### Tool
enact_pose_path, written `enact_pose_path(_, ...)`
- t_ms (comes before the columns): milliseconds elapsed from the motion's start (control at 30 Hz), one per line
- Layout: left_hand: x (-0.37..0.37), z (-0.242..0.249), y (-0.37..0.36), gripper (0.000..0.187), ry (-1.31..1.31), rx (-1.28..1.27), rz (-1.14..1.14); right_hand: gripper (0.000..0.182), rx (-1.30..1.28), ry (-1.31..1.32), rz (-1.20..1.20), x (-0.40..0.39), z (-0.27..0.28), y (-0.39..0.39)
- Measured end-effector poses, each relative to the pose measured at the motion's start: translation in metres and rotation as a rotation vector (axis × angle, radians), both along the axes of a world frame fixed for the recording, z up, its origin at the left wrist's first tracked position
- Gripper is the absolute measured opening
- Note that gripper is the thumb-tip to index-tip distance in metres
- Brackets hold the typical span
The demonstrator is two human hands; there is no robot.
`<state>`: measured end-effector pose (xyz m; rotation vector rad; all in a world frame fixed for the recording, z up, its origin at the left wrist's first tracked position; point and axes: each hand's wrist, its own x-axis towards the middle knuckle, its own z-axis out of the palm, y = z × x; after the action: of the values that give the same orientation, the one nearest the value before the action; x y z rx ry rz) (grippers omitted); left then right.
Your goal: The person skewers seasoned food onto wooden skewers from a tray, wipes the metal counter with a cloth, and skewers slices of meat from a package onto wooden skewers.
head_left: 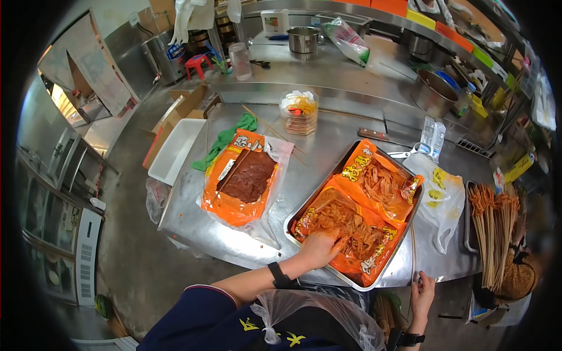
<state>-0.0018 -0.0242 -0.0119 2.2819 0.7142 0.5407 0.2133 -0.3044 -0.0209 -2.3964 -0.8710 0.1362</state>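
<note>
My left hand (319,249) reaches into a metal tray (288,224), its fingers bent and pressed together on reddish marinated strips (364,241). The fingertips are partly hidden by the strips. These lie on an opened orange package, with a second opened orange package (352,171) of similar strips behind it. My right hand (422,295) is at the table's front edge, to the right of the tray. Its fingers are closed around the lower end of a thin wooden skewer (413,248), which points upward.
Left of the tray, dark reddish-brown meat (249,177) lies on another orange package. A green cloth (225,140) and a clear container (301,117) are behind. Scissors (410,152), a white plastic bag (443,193) and many loaded skewers (494,234) are on the right.
</note>
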Motion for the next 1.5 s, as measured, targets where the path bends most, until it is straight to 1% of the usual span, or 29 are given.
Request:
enact_pose_path(67, -0.001, -0.001, 0.0, 0.027, -0.029, 0.021, 0.017, 0.037, 0.076, 0.065, -0.002, -0.006, 0.003, 0.002)
enact_pose_path(133, 0.002, -0.004, -0.001, 0.027, -0.061, 0.037, 0.003, 0.036, 0.081, 0.092, -0.039, -0.005, 0.007, 0.005)
enact_pose_path(200, 0.003, -0.007, -0.001, 0.028, 0.021, 0.015, 0.04, 0.034, 0.07, -0.028, 0.105, 0.001, 0.005, 0.002)
enact_pose_path(267, 0.002, -0.003, 0.0, 0.028, -0.027, 0.043, 0.028, 0.031, 0.04, -0.065, 0.084, 0.012, 0.002, 0.002)
enact_pose_path(333, 0.003, 0.001, -0.003, 0.029, 0.007, 0.048, 0.03, 0.028, -0.091, -0.171, 0.049, 0.021, 0.005, 0.0)
enact_pose_path(367, 0.003, -0.001, -0.003, 0.029, -0.034, 0.062, 0.027, 0.028, -0.091, -0.172, 0.026, 0.023, 0.007, -0.001)
enact_pose_path(433, 0.004, -0.001, -0.003, 0.029, -0.037, 0.078, 0.016, 0.023, -0.057, -0.295, 0.019, 0.023, 0.01, 0.002)
enact_pose_path(467, 0.004, -0.001, -0.003, 0.029, -0.036, 0.088, 0.032, 0.023, -0.054, -0.289, -0.005, 0.021, 0.012, 0.004)
enact_pose_path(533, 0.005, 0.002, -0.004, 0.028, -0.008, 0.098, 0.016, 0.024, 0.13, -0.233, 0.018, 0.01, 0.017, 0.015)
enact_pose_path(600, 0.005, -0.002, -0.004, 0.027, -0.019, 0.134, 0.037, 0.03, 0.244, 0.218, -0.001, -0.016, 0.031, 0.033)
enact_pose_path(667, 0.006, -0.004, -0.005, 0.026, -0.008, 0.131, 0.027, 0.032, 0.194, 0.295, 0.112, -0.03, 0.03, 0.046)
enact_pose_path(733, 0.007, -0.003, -0.004, 0.024, -0.063, 0.131, 0.036, 0.032, 0.331, 0.58, 0.178, -0.041, 0.013, 0.058)
enact_pose_path(767, 0.006, -0.005, -0.003, 0.024, -0.063, 0.132, 0.034, 0.032, 0.229, 0.504, 0.2, -0.046, 0.026, 0.067)
enact_pose_path(800, 0.006, -0.008, -0.003, 0.024, -0.039, 0.134, 0.043, 0.032, 0.23, 0.506, 0.197, -0.049, 0.022, 0.073)
enact_pose_path(867, 0.005, -0.011, -0.003, 0.023, -0.011, 0.134, 0.049, 0.03, 0.503, 0.604, 0.201, -0.055, 0.007, 0.088)
enact_pose_path(900, 0.006, -0.011, -0.002, 0.023, -0.025, 0.12, 0.045, 0.027, 0.435, 0.729, 0.257, -0.065, 0.035, 0.101)
enact_pose_path(933, 0.006, -0.011, -0.002, 0.023, -0.038, 0.106, 0.04, 0.026, 0.449, 0.675, 0.302, -0.073, 0.029, 0.112)
enact_pose_path(1000, 0.004, -0.008, -0.005, 0.023, -0.094, 0.121, 0.036, 0.024, 0.402, 0.534, 0.228, -0.08, 0.044, 0.12)
enact_pose_path(1033, 0.009, -0.005, 0.0, 0.024, -0.164, 0.134, 0.041, 0.024, 0.455, 0.494, 0.185, -0.076, 0.044, 0.118)
enact_pose_path(1067, 0.01, -0.004, 0.003, 0.024, -0.17, 0.134, 0.048, 0.023, 0.493, 0.462, 0.144, -0.069, 0.041, 0.108)
enact_pose_path(1100, 0.008, -0.005, 0.002, 0.024, -0.091, 0.086, 0.089, 0.023, 0.479, 0.451, 0.052, -0.062, 0.044, 0.101)
enact_pose_path(1133, 0.005, -0.007, -0.001, 0.024, -0.006, 0.033, 0.128, 0.025, 0.371, 0.327, 0.016, -0.056, 0.054, 0.092)
enact_pose_path(1167, 0.004, -0.005, -0.001, 0.024, 0.075, -0.013, 0.101, 0.027, 0.243, 0.267, 0.052, -0.05, 0.042, 0.08)
enact_pose_path(1200, 0.004, -0.007, 0.0, 0.024, 0.074, -0.013, 0.105, 0.029, 0.128, 0.198, 0.088, -0.046, 0.026, 0.075)
enact_pose_path(1267, 0.005, -0.01, 0.0, 0.023, -0.009, 0.078, 0.072, 0.033, 0.288, 0.681, 0.167, -0.056, 0.003, 0.081)
enact_pose_path(1300, 0.007, -0.007, -0.001, 0.022, -0.057, 0.028, 0.086, 0.032, 0.093, 0.454, 0.142, -0.059, 0.001, 0.084)
enact_pose_path(1333, 0.008, -0.005, -0.001, 0.022, -0.058, 0.016, 0.084, 0.031, -0.059, 0.269, 0.127, -0.067, 0.026, 0.091)
enact_pose_path(1400, 0.006, -0.002, 0.002, 0.022, -0.005, -0.036, 0.103, 0.032, -0.072, 0.261, 0.132, -0.065, 0.028, 0.096)
enact_pose_path(1500, 0.002, -0.011, 0.014, 0.023, -0.064, -0.028, 0.101, 0.031, -0.022, 0.253, 0.16, -0.061, 0.021, 0.111)
